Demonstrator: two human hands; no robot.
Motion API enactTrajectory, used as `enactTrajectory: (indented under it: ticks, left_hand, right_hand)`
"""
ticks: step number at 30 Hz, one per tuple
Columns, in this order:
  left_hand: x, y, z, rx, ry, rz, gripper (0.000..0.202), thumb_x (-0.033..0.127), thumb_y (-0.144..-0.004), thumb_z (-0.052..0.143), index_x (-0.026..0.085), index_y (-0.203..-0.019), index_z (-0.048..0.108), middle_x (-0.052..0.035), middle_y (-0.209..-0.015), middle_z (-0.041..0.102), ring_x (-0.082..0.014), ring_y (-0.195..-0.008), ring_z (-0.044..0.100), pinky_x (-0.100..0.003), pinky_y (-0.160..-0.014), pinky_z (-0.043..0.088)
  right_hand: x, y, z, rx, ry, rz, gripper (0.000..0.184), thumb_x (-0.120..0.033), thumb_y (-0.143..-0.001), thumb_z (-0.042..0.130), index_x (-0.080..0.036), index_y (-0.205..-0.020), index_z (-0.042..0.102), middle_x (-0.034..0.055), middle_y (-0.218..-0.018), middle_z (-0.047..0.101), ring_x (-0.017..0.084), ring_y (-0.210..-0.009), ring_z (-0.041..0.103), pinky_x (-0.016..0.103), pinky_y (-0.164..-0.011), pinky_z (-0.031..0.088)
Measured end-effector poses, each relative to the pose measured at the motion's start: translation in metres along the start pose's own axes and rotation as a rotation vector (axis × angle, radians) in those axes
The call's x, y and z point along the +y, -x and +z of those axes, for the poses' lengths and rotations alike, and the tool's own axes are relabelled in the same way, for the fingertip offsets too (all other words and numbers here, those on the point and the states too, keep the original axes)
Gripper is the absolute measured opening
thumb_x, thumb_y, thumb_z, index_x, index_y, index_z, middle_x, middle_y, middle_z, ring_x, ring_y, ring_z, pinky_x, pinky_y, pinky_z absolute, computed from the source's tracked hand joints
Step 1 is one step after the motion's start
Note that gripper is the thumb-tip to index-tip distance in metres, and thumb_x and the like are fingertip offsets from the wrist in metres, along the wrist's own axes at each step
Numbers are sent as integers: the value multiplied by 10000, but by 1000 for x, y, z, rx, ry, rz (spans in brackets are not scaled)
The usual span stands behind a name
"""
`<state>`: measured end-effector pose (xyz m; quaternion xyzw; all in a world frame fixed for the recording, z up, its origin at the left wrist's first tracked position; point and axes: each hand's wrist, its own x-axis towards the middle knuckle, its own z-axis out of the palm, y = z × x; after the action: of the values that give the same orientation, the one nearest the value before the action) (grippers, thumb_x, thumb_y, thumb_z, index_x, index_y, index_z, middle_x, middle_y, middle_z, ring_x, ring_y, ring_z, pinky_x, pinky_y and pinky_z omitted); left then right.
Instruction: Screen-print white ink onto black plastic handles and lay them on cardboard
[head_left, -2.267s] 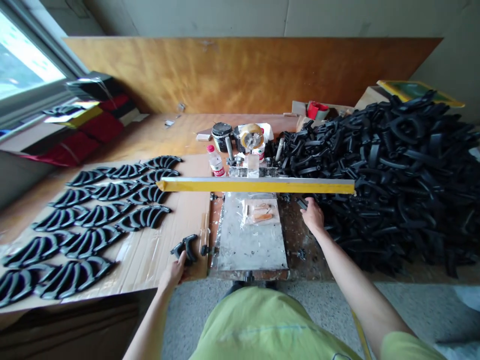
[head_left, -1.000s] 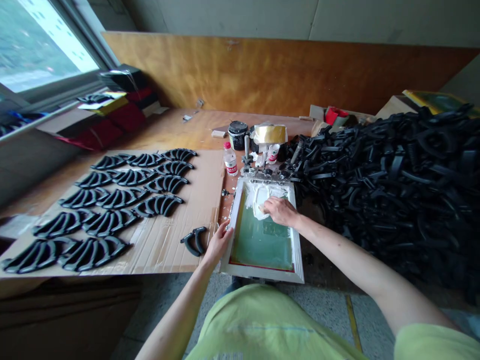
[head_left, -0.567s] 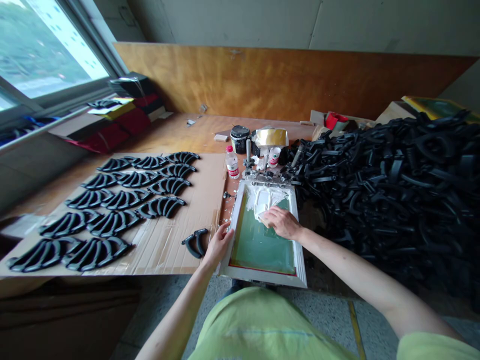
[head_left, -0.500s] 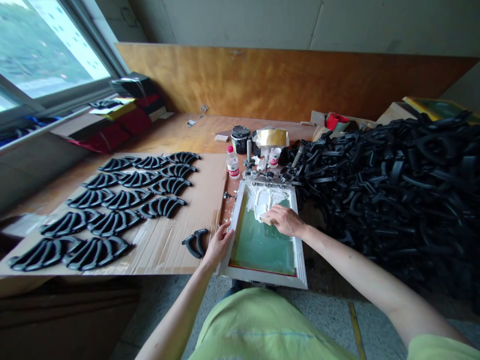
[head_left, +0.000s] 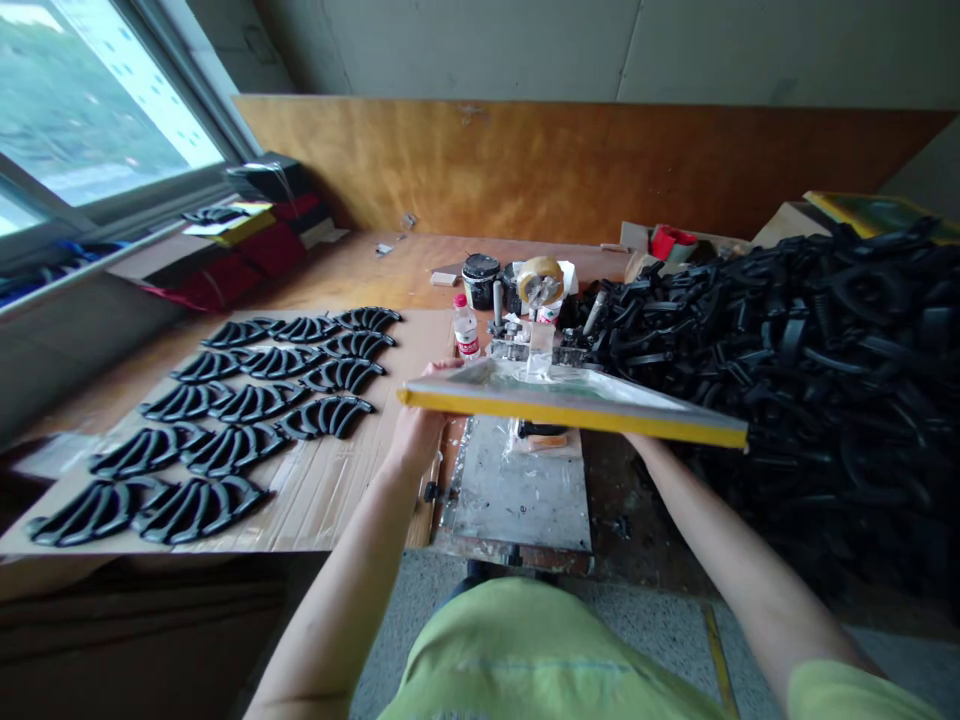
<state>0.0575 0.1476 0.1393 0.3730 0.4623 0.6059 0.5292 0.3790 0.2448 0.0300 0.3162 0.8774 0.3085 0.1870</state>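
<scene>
A screen-printing frame (head_left: 577, 405) with a yellow edge is tilted up off the metal base plate (head_left: 517, 490), hinged at its far end. My left hand (head_left: 415, 425) grips the frame's near left corner. My right forearm (head_left: 679, 495) runs under the frame's right side, and the raised frame hides that hand and its fingers. On the base plate, just below the frame's edge, lies a black part (head_left: 541, 430) over an orange-brown strip.
Rows of black curved parts (head_left: 247, 400) lie on a cardboard sheet (head_left: 337, 490) at the left. A big heap of black parts (head_left: 787, 340) fills the right. Behind the frame stand a bottle (head_left: 466, 330), a black ink can (head_left: 480, 278) and a tape roll (head_left: 540, 278).
The frame lay flat while my right hand drew a squeegee over it toward me. Now the frame is raised by my left hand, and my right hand has gone beneath it.
</scene>
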Motion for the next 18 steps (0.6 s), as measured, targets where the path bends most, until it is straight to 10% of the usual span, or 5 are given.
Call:
enactTrajectory:
  ticks: [5, 8, 11, 14, 18]
  left_hand:
    - [-9, -6, 22, 76, 93, -25, 565, 609, -828, 480, 183, -1197, 539, -70, -887, 700, -178, -815, 658, -261, -642, 520]
    - [-50, 23, 26, 20, 50, -388, 603, 634, -828, 471, 164, -1202, 518, -128, -997, 703, -200, -796, 674, -271, -575, 521]
    - [-94, 59, 14, -49, 23, -683, 553, 608, -829, 495, 145, -1122, 571, -158, -1055, 694, -229, -853, 684, -272, -558, 517]
    - [-122, 80, -31, 66, -56, -708, 506, 600, -821, 495, 125, -901, 649, -139, -922, 719, -210, -793, 684, -233, -513, 475]
    - [-139, 91, -129, 436, -395, -627, 543, 615, -812, 398, 136, -709, 632, -111, -746, 713, -197, -642, 651, -257, -487, 458]
  right_hand:
    - [-65, -6, -17, 179, -728, 367, 239, -279, -836, 627, -220, -1065, 662, 47, -945, 665, 166, -893, 602, 270, -783, 480]
    - [-87, -13, -52, 264, -1054, 513, 120, -263, -835, 636, -189, -920, 679, 60, -884, 633, 194, -909, 563, 329, -840, 454]
    - [-111, -14, -87, 396, -1133, 325, 143, -251, -874, 586, -184, -961, 679, 62, -893, 632, 192, -918, 544, 334, -840, 450]
    - [-116, 1, -87, 412, -1175, 51, 238, -154, -911, 488, -226, -1042, 673, 40, -936, 660, 161, -912, 562, 304, -825, 461]
    - [-68, 59, -16, 134, -1001, 455, 322, -29, -826, 468, -234, -910, 702, 58, -898, 669, 171, -882, 583, 286, -752, 462]
